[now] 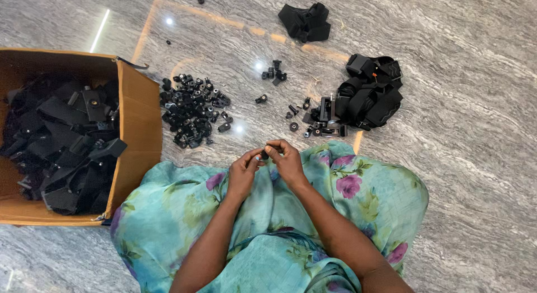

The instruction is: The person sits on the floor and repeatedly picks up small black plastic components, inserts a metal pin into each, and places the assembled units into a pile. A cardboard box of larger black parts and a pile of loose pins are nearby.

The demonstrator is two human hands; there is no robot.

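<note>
Hands are being held together above a lap draped in turquoise floral fabric, where a small black plastic part is being pinched between the fingertips of both. The left hand is being kept curled, its thumb and forefinger closed on the part from the left, while the right hand is being bent over it from the right, fingertips pressed to the same piece. Just beyond the knees, a grey veined marble floor is being used as a sorting surface: a heap of small black plastic fittings is lying to the left of centre, a few loose black screws and knobs are scattered in the middle, and a bundle of black webbing straps is resting to the right. A smaller black strap bundle is lying farther off. An open brown cardboard box filled with black mounts and straps is standing at the left.
</note>
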